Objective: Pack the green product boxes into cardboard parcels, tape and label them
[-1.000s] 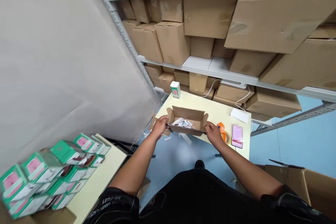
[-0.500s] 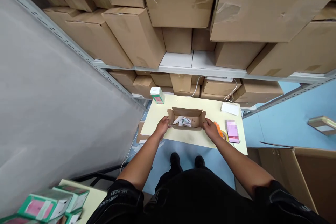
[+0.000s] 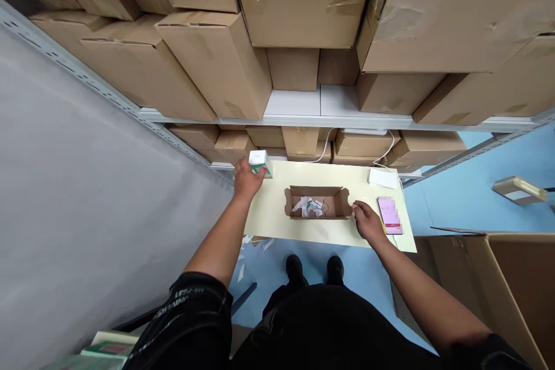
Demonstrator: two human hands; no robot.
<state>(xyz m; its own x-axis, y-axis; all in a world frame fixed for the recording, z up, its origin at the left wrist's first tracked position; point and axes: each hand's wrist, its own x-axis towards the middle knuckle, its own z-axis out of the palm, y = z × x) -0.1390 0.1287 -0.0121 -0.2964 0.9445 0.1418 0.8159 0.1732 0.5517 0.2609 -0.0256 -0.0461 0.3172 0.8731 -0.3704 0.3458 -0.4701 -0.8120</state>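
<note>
At the table's back left, my left hand [image 3: 248,179] is closed around the near side of a small white-and-green box [image 3: 259,156], which stands upright with its white top showing. My right hand [image 3: 366,221] is at the right end of an open cardboard box [image 3: 318,215]. Its fingers are curled close to the end flap; whether they grip anything is hidden. Inside the open box lie crumpled white papers or packets [image 3: 309,206]. A yellow edge, perhaps of a tape roll, peeks out beside my right hand.
A phone [image 3: 390,215] and a white block with a cable [image 3: 382,178] lie on the right of the pale table [image 3: 269,222]. Cartons [image 3: 303,6] fill the shelves ahead. A large open carton [image 3: 468,266] stands at right. Paper scraps [image 3: 241,272] litter the floor.
My left hand has left the open cardboard box and reached back left onto the small white-and-green box. My right hand has shifted slightly right, now covering where the orange item was.
</note>
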